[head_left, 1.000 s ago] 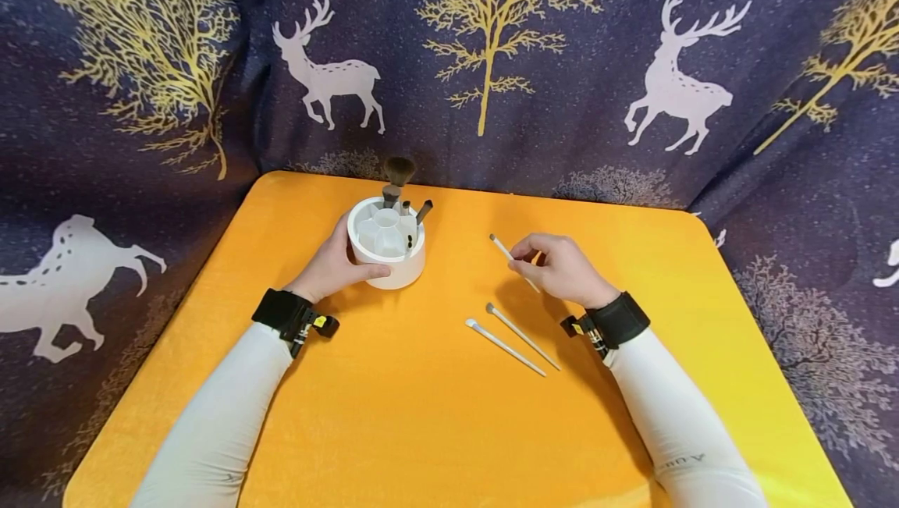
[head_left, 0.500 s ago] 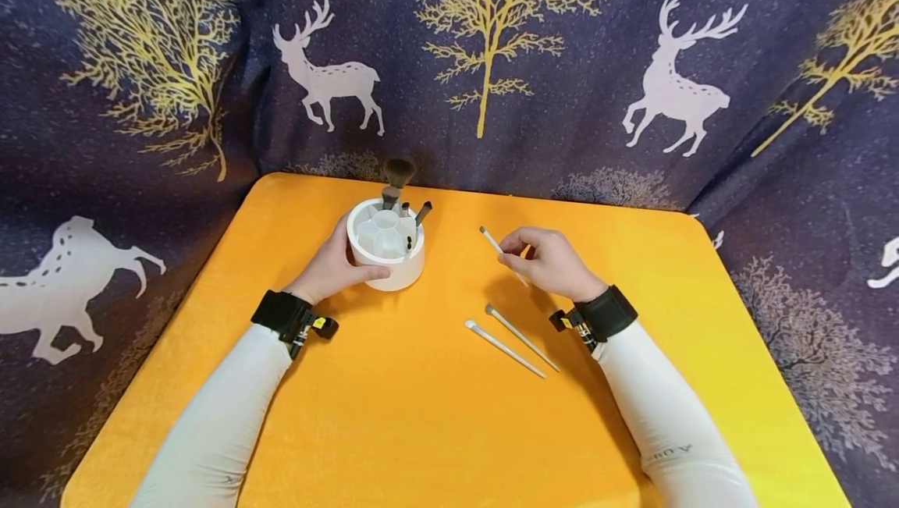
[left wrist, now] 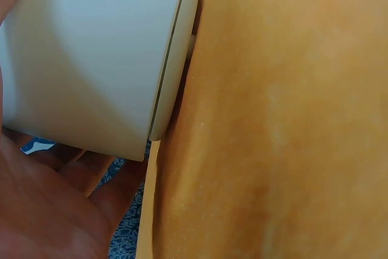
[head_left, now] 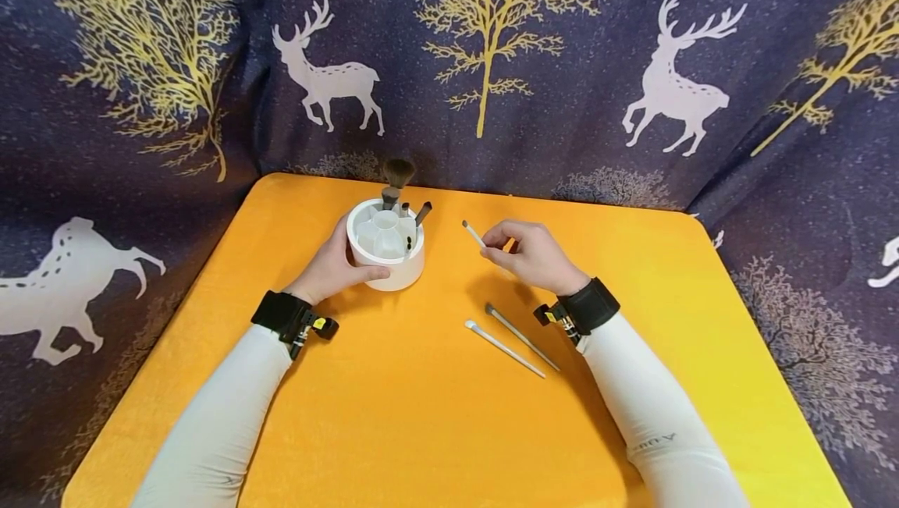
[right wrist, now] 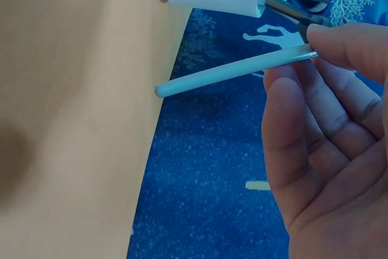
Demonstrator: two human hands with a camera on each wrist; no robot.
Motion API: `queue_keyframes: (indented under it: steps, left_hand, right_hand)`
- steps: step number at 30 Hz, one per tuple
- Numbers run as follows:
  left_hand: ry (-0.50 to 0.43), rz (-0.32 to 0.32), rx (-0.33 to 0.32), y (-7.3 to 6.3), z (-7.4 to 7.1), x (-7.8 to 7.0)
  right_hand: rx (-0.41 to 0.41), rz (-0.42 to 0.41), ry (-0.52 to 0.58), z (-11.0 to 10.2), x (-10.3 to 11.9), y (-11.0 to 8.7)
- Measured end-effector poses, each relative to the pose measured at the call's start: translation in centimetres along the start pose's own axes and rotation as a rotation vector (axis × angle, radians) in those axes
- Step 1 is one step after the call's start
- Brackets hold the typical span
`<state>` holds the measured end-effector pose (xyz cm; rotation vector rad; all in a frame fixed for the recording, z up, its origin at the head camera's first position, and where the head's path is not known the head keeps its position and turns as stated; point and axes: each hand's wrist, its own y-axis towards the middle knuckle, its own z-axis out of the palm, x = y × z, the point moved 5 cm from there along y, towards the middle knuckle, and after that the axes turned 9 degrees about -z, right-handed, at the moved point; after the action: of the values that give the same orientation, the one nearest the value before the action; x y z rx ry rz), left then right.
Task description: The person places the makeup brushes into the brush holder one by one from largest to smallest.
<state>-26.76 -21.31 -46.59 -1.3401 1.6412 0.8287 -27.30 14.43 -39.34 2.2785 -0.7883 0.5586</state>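
My left hand [head_left: 330, 264] grips the side of a round white brush holder [head_left: 397, 274], thumb across its front; the left wrist view shows the holder's smooth wall [left wrist: 97, 47] close up. Several makeup brushes with dark bristles, among them a large fluffy brush [head_left: 399, 172], stand in the holder's back and right compartments. To the right, my right hand [head_left: 532, 254] pinches a thin makeup brush [head_left: 474, 233], dark tip toward the holder. In the right wrist view its pale handle [right wrist: 224, 76] points down and away from the thumb and fingers, above the table.
Two more makeup brushes lie side by side on the orange tablecloth, a white-tipped brush [head_left: 504, 348] and a grey-tipped brush [head_left: 521, 335], in front of my right hand. A dark curtain [head_left: 548, 149] with deer and trees hangs behind the table [head_left: 365, 430].
My right hand has moved left and slightly away from me with the pinched brush, closer to the holder. My left hand and the holder have stayed in place.
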Motion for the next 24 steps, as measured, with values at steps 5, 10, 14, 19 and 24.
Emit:
queue_keyframes:
  steps: [5,10,14,19,24]
  left_hand:
    - [0.002,-0.010,0.003,0.0,0.0,0.2]
    - [-0.004,-0.016,0.007,0.0,0.0,0.3]
    - [-0.005,-0.014,0.009,0.0,0.1,0.2]
    - [0.000,-0.018,0.006,0.0,0.1,0.2]
    - [0.008,-0.020,0.002,0.0,0.0,0.2]
  right_hand:
    - [0.005,0.001,0.011,0.7,0.5,0.8]
    - [0.006,-0.013,0.017,1.3,1.0,1.7]
    - [0.004,-0.025,0.021,1.7,1.3,2.3]
    - [-0.016,-0.049,0.036,2.0,1.7,3.0]
    - [-0.033,-0.064,0.051,2.3,2.1,3.7]
